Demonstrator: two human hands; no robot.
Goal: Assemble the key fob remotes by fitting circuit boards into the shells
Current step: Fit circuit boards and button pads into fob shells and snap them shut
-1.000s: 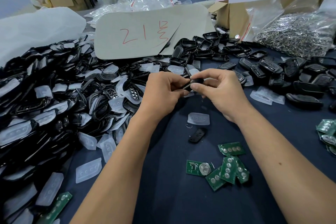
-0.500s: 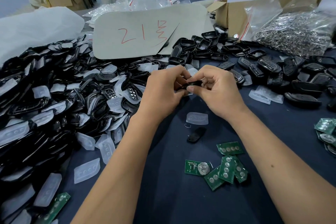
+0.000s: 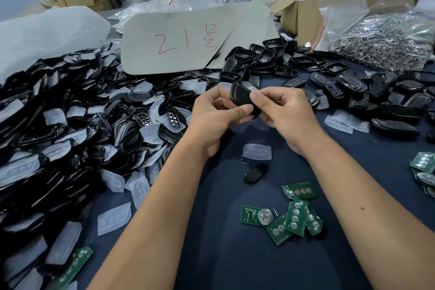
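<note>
A: Where are the hands?

B: Together above the dark blue table cover (image 3: 211, 254). The left hand (image 3: 213, 120) and the right hand (image 3: 286, 115) both pinch one black key fob shell (image 3: 242, 97), held up between them. The left thumb lies along its lower edge, the right thumb presses on its upper right face, and the other fingers curl in behind.

A: Can you see a board inside it?

B: I cannot tell; only its glossy outer side faces the camera.

A: And the circuit boards?

B: A small cluster of green circuit boards (image 3: 297, 216) lies on the cover below the right forearm, some overlapping. One of them carries a round coin cell (image 3: 265, 216). More green boards (image 3: 423, 169) sit far right of the right wrist, and a single one (image 3: 73, 266) lies well below the left forearm.

A: Anything just under the hands?

B: A translucent button pad (image 3: 257, 152), a tiny wire clip (image 3: 244, 161) beside it, and a small black part (image 3: 255, 173) just below.

A: Left of the left hand?

B: A large heap of black shell frames and clear pads (image 3: 70, 129). Beyond both hands lies a grey card with red writing (image 3: 188, 40); beyond the right hand, open shell halves (image 3: 270, 59), closed fobs (image 3: 348, 85) and a bag of metal rings (image 3: 388, 40)
</note>
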